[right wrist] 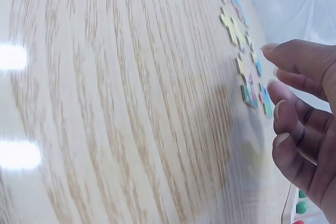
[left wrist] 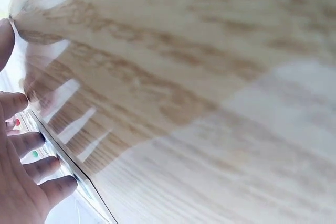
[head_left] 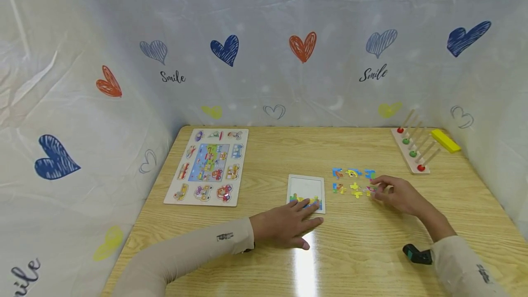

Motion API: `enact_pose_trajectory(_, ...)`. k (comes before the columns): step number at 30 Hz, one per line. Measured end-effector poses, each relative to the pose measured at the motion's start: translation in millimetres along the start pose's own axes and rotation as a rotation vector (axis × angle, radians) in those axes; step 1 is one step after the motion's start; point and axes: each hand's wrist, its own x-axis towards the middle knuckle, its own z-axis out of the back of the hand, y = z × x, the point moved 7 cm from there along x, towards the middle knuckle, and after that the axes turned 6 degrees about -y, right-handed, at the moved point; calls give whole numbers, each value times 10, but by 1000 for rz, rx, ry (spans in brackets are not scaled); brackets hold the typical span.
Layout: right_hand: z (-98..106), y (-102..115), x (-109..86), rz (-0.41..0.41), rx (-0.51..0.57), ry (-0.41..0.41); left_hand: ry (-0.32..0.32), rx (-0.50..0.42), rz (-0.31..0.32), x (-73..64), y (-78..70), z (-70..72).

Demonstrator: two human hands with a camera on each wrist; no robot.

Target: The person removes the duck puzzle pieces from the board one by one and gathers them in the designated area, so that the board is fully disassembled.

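Observation:
My left hand lies with spread fingers over the lower edge of a small white puzzle tray. A row of joined jigsaw pieces shows along the tray's bottom, partly hidden by those fingers. To the right of the tray, loose jigsaw pieces lie in two rows. My right hand is beside the right end of these rows, its fingers loosely bent. In the right wrist view a gap shows between thumb and fingers, with no piece between them; the nearest jigsaw piece lies on the table.
At the left lies a larger vehicle peg puzzle board. A wooden rack with upright pegs and red and green beads stands at the back right, beside a yellow block. A patterned curtain borders the wooden table.

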Motion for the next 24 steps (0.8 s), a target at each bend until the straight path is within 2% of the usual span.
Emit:
enact_pose_trajectory(7, -52, 118, 42, 31, 1, 0, -18, 18, -18, 7, -3, 8)
enact_pose_trajectory(15, -158, 265, 129, 79, 23, 27, -33, 69, -62, 41, -105, 21)
enact_pose_trajectory(24, -355, 497, 285, 160, 43, 71, -11, 32, -24, 92, -160, -5)
